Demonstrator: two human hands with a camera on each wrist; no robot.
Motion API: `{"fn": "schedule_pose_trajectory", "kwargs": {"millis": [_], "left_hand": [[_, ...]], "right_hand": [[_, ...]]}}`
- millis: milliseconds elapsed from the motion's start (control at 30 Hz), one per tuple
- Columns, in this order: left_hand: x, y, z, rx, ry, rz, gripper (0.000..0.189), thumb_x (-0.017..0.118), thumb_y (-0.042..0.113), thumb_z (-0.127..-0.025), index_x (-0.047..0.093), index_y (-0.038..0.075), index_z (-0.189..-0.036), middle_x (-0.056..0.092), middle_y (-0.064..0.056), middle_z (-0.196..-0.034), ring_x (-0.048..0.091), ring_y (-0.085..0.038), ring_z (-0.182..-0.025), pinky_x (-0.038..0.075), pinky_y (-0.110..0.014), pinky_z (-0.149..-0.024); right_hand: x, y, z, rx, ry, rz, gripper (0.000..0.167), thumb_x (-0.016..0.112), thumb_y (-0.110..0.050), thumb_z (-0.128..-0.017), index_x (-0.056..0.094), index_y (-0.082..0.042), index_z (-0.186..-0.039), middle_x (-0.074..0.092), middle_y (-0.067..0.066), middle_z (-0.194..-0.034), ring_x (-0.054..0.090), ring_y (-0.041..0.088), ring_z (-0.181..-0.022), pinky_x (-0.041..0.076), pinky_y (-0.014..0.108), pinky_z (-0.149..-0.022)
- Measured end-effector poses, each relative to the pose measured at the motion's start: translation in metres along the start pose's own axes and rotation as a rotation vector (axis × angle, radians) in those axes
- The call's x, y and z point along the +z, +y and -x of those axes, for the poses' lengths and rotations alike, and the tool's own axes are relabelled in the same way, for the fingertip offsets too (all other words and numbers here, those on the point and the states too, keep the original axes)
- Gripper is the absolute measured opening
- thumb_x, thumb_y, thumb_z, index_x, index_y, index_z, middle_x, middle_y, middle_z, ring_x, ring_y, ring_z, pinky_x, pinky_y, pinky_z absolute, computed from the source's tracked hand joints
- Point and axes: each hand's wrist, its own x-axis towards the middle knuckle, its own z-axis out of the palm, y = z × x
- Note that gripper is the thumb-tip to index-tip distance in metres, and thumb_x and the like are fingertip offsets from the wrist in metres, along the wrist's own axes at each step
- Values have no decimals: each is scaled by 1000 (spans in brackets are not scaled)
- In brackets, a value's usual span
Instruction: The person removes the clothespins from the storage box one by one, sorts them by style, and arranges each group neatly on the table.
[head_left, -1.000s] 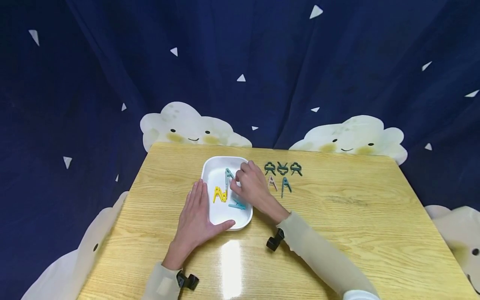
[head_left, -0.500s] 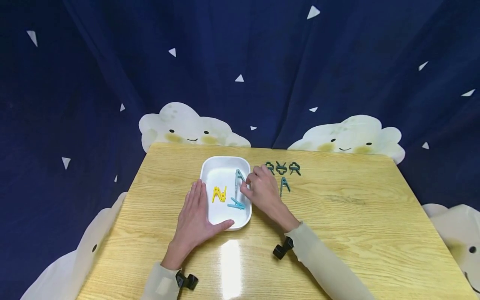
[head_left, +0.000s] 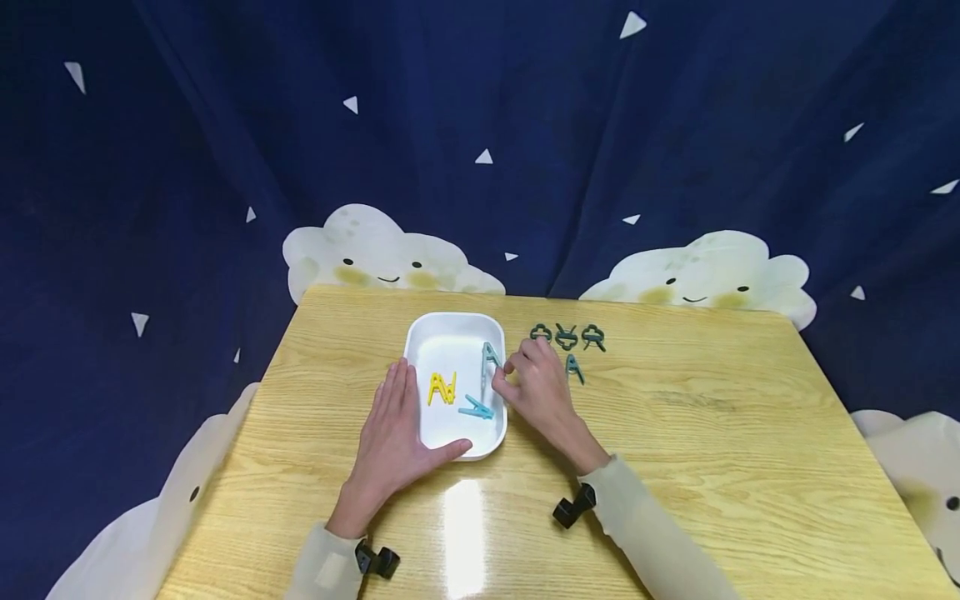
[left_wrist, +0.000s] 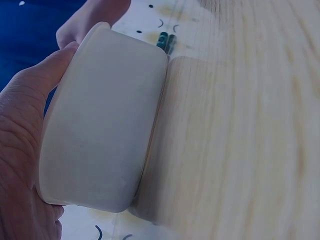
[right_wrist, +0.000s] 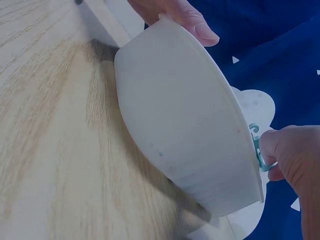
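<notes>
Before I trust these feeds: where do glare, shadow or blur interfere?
Head: a white glare patch on the pale wooden table, clear of the white round-cornered plastic tray; left wrist: dim and washed-out, with shadow beside the tray's base; right wrist: hazy, shadow along the tray's base, but the teal plastic clip in the bare right hand is discernible.

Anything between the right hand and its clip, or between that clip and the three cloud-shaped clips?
Nothing visible between the right hand and the teal clip it pinches. Between that and the cloud-shaped clips lies the white tray's right rim.
</notes>
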Motion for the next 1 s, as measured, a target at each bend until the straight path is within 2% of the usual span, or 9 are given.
{"fn": "schedule_pose_trajectory", "kwargs": {"millis": [267,633,833,1000], "left_hand": [[1,0,0,-1,-3,-3,145,50,100,-71,9,-1,-166,-1,-14,-175,-1,-27,-162,13,-47,-131],[2,0,-1,10,13,-13,145,51,100,-71,11,-2,-166,3,-16,-175,2,-29,-162,14,-47,-131],[1,1,0,6,-2,-9,144,51,99,-72,7,0,-166,-2,-14,-175,-1,-28,-162,13,-47,-131],[2,1,0,13,9,-11,144,52,99,-72,9,-2,-166,-2,-14,-175,1,-29,-162,13,-47,-131]], "right_hand": [[-1,7,8,-15,73,-42,17,78,-14,-81,72,-4,-68,51,1,-72,45,23,-72,38,32,-62],[-7,12,15,15,107,-65,15,79,-11,-80,72,-3,-70,51,1,-72,46,24,-72,39,32,-62],[-13,18,14,7,125,-75,14,80,-9,-80,72,-1,-70,51,2,-70,47,25,-72,41,33,-63],[-20,25,16,20,129,-75,13,79,-8,-80,72,-1,-71,53,5,-70,47,27,-74,40,34,-65]]}}
